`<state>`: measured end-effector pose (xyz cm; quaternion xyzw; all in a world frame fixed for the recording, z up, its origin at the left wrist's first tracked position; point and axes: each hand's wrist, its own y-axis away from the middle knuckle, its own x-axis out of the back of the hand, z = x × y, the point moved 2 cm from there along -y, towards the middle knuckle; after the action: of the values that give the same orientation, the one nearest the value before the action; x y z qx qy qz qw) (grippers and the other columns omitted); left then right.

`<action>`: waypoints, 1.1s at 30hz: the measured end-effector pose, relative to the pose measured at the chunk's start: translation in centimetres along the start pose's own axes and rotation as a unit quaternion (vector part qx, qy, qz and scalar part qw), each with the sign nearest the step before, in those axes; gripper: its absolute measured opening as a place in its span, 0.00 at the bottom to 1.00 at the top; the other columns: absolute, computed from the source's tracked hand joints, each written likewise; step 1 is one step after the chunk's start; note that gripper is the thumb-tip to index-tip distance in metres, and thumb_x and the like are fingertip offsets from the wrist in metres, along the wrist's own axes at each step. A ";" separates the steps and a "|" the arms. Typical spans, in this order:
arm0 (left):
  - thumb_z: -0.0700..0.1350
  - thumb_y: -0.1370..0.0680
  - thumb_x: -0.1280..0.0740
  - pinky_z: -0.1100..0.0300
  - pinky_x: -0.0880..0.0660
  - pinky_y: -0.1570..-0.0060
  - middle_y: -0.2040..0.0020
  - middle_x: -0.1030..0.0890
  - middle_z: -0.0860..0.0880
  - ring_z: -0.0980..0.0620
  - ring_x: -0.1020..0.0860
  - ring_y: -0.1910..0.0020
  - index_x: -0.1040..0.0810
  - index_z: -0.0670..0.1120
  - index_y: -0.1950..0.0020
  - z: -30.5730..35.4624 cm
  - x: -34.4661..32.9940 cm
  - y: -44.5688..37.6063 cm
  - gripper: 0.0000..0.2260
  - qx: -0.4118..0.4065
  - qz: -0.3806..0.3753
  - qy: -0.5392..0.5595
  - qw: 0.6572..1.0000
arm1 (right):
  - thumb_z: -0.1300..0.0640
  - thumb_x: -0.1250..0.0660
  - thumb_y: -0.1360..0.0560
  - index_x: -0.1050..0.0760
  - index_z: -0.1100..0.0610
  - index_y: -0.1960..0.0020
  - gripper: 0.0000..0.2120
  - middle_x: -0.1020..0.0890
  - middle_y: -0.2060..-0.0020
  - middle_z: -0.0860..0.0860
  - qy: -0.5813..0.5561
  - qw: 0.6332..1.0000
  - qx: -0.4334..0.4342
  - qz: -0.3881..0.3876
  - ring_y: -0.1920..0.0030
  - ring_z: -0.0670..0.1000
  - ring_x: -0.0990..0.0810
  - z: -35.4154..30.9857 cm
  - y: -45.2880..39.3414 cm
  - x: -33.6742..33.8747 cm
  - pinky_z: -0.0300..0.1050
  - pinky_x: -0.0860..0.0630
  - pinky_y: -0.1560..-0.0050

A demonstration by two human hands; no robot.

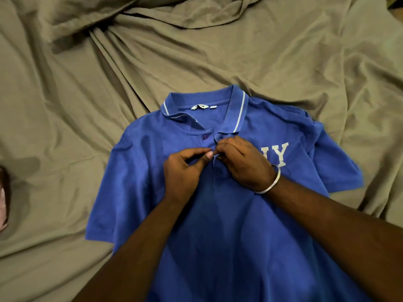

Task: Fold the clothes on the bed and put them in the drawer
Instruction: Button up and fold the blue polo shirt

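Observation:
A blue polo shirt [135,184] lies face up on the bed, collar pointing away from me, with white trim on the collar and white letters on its right chest. My left hand [183,171] and my right hand [242,164] meet at the button placket below the collar. Both pinch the placket fabric between thumb and fingers. One purple button [205,137] shows just above them, undone. A silver bangle [270,182] circles my right wrist. The shirt's lower part runs out of the bottom of the view.
A wrinkled olive-brown bedsheet [87,94] covers the whole bed, bunched into folds at the far left. A pinkish cloth item [3,203] peeks in at the left edge. No drawer is in view.

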<state>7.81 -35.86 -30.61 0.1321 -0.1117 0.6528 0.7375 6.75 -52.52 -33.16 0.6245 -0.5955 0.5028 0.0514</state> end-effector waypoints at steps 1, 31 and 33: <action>0.41 0.27 0.24 0.61 0.22 0.47 0.56 0.13 0.55 0.57 0.16 0.53 0.14 0.52 0.53 0.1 0.0 -0.1 0.07 0.010 -0.010 0.008 1.000 | 0.51 0.49 0.15 0.30 0.55 0.44 0.11 0.18 0.52 0.58 0.000 1.000 -0.004 0.007 0.53 0.58 0.22 0.1 0.1 -0.1 0.52 0.24 0.52; 0.43 0.26 0.25 0.56 0.21 0.44 0.51 0.14 0.52 0.56 0.16 0.48 0.14 0.47 0.48 -1.0 0.5 -0.1 0.08 0.001 -0.099 0.013 0.995 | 0.58 0.39 0.20 0.27 0.55 0.45 0.05 0.18 0.51 0.52 0.150 0.987 0.038 0.036 0.55 0.53 0.27 -0.3 0.8 -0.3 0.48 0.35 0.57; 0.44 0.25 0.25 0.56 0.21 0.45 0.50 0.14 0.53 0.57 0.16 0.49 0.14 0.47 0.47 -1.1 0.4 0.0 0.08 -0.013 -0.097 -0.003 0.995 | 0.57 0.39 0.19 0.27 0.55 0.44 0.05 0.17 0.50 0.52 0.144 0.988 0.034 0.033 0.54 0.53 0.27 -0.4 0.9 -0.4 0.48 0.35 0.56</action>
<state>7.87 -35.07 -31.52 0.1346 -0.1088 0.5768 0.7984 5.91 -52.20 -33.69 0.5271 -0.5844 0.6089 0.0990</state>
